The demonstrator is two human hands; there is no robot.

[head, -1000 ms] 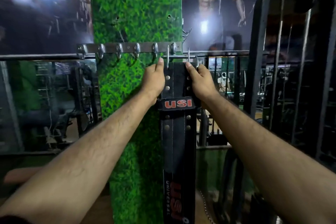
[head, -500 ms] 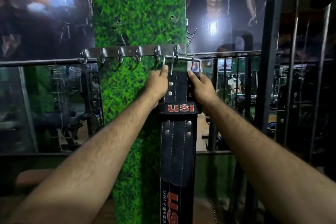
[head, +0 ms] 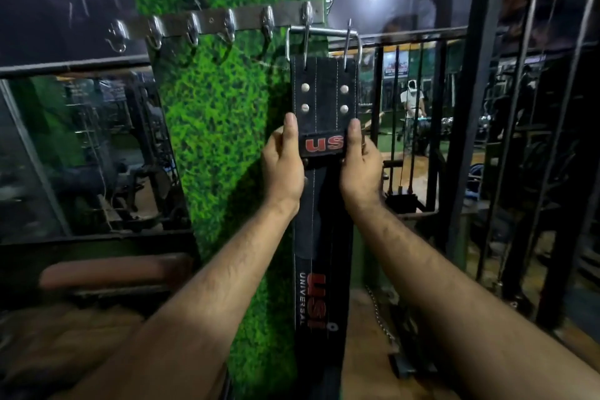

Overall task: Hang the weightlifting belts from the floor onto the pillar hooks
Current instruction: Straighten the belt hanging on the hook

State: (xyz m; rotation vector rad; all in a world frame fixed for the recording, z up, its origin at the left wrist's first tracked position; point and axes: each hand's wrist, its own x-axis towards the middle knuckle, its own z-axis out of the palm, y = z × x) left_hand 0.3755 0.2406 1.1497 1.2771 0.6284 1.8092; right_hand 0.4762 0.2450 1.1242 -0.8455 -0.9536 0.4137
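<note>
A black belt (head: pixel 324 101) hangs straight down the right edge of the grass-covered pillar (head: pixel 220 140), its steel buckle (head: pixel 323 32) looped over the rightmost hook (head: pixel 306 14) of the hook rail (head: pixel 224 18) fixed across the pillar. The buckle's two prongs stand upright over the belt's top edge, and four rivets show just below them. Below the rivets a loop (head: pixel 324 143) with red letters wraps the belt. The left hand (head: pixel 283 169) grips the belt's left edge at that loop, thumb laid flat up the front and the other fingers curled out of sight behind. The right hand (head: pixel 360 169) grips the right edge at the same height in the same way, thumb pressed on the front beside the red letters. Both forearms reach up from the bottom of the view. The belt runs on down between the wrists, with more red and white lettering lower on its face, and its lower end leaves the view. Left of the belt the other hooks on the rail are bare. Right of the pillar stands a black railing (head: pixel 422 39).
</note>
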